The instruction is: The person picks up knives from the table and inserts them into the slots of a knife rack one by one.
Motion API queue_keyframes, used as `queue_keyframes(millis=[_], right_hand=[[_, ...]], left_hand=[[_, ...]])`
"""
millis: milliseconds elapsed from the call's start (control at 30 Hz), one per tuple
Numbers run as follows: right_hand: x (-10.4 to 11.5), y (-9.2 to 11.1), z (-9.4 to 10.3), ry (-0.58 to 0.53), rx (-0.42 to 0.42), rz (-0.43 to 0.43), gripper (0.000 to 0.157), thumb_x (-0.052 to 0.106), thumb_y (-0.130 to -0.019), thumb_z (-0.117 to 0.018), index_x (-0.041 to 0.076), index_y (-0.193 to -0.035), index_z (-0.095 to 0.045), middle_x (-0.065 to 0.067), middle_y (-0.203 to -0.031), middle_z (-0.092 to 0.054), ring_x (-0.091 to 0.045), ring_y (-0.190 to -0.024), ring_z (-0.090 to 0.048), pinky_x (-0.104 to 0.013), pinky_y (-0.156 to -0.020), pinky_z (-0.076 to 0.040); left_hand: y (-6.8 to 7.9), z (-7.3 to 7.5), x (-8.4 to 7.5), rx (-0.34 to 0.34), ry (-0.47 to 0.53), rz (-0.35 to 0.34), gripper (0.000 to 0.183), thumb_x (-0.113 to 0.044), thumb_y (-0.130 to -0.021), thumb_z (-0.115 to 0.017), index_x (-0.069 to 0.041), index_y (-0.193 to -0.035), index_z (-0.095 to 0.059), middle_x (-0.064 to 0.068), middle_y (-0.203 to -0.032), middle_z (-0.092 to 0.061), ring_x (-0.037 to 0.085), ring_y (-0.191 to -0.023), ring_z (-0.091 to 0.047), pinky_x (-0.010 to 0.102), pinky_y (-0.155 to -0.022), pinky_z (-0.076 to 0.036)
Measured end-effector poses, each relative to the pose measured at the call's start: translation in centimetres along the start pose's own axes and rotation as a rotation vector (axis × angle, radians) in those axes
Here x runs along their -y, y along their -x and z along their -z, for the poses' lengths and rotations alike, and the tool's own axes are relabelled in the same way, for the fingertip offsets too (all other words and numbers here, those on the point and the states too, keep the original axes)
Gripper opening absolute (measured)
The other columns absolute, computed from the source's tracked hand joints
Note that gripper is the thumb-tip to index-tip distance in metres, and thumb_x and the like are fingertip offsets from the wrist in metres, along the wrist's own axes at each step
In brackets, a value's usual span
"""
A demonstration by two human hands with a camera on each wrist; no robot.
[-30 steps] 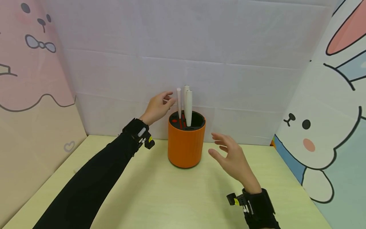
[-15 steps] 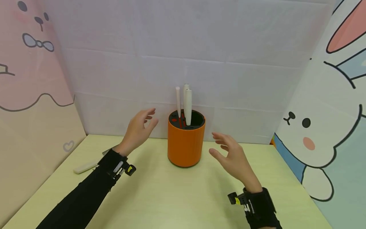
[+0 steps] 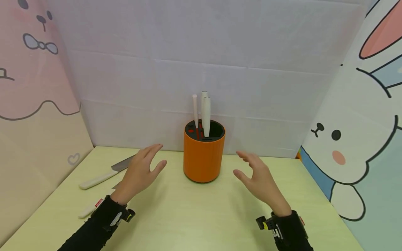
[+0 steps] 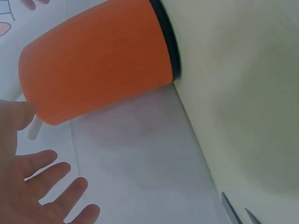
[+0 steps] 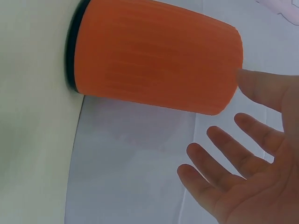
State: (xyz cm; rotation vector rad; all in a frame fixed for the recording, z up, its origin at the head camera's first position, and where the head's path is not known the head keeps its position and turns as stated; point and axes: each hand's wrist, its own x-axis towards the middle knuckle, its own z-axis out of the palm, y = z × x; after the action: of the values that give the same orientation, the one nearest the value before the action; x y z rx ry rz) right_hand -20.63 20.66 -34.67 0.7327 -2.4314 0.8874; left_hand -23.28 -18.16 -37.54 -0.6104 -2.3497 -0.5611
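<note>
An orange round knife block with a black slotted top stands near the back wall. Several white handles stick up from it. To its left hovers my left hand, fingers extended and thumb apart, holding nothing. On the other side my right hand is held in the air, also with nothing in it. A knife with a white handle and grey blade lies on the table at left, its tip hidden behind my left hand. A second knife lies nearer, largely covered by my left hand and wrist.
The pale yellow table meets a white sheet-covered wall at the back. Side panels with cartoon prints enclose it left and right. In the left wrist view, two dark blade tips show at the lower right.
My left hand has drawn away from the handles, down and to the left. Both knives on the table now show more. The right hand has shifted slightly down and right.
</note>
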Motion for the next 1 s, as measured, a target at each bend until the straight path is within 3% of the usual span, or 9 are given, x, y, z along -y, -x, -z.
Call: queue_keyframes(millis=[333, 567, 767, 1000], right_hand=[[-1.3, 1.7, -1.9, 0.121, 0.075, -0.015, 0.058, 0.024, -0.088, -0.071, 0.014, -0.138, -0.046, -0.003, -0.136, -0.046, -0.019, -0.124, -0.042, -0.046, -0.100, -0.040], [-2.4, 3.2, -2.9, 0.187, 0.090, -0.028, 0.063, 0.029, -0.087, -0.071, 0.014, -0.141, -0.043, -0.010, -0.143, -0.039, -0.026, -0.130, -0.034, -0.050, -0.102, -0.038], [-3.2, 4.2, -3.6, 0.262, 0.069, 0.011, 0.069, 0.029, -0.085, -0.072, 0.009, -0.143, -0.039, -0.017, -0.143, -0.037, -0.034, -0.131, -0.032, -0.055, -0.103, -0.032], [-3.2, 4.8, -3.9, 0.327, 0.136, -0.020, 0.073, 0.037, -0.091, -0.065, 0.010, -0.149, -0.029, -0.021, -0.149, -0.028, -0.046, -0.133, -0.023, -0.066, -0.103, -0.023]], left_hand=[[2.8, -0.5, 0.2, 0.045, -0.078, -0.038, 0.062, -0.043, -0.090, -0.063, -0.008, -0.139, -0.048, 0.013, -0.141, -0.045, 0.035, -0.123, -0.042, 0.059, -0.099, -0.032], [4.0, -0.8, -0.2, 0.084, -0.148, -0.048, 0.064, -0.046, -0.089, -0.062, -0.010, -0.140, -0.047, 0.012, -0.143, -0.043, 0.036, -0.129, -0.036, 0.059, -0.103, -0.028], [4.8, -1.2, -0.3, 0.136, -0.186, -0.031, 0.065, -0.050, -0.091, -0.059, -0.012, -0.142, -0.045, 0.011, -0.146, -0.039, 0.035, -0.135, -0.028, 0.063, -0.106, -0.020], [5.3, -1.3, -0.4, 0.178, -0.229, -0.019, 0.068, -0.053, -0.091, -0.056, -0.016, -0.146, -0.038, 0.010, -0.150, -0.034, 0.035, -0.137, -0.024, 0.064, -0.107, -0.015]])
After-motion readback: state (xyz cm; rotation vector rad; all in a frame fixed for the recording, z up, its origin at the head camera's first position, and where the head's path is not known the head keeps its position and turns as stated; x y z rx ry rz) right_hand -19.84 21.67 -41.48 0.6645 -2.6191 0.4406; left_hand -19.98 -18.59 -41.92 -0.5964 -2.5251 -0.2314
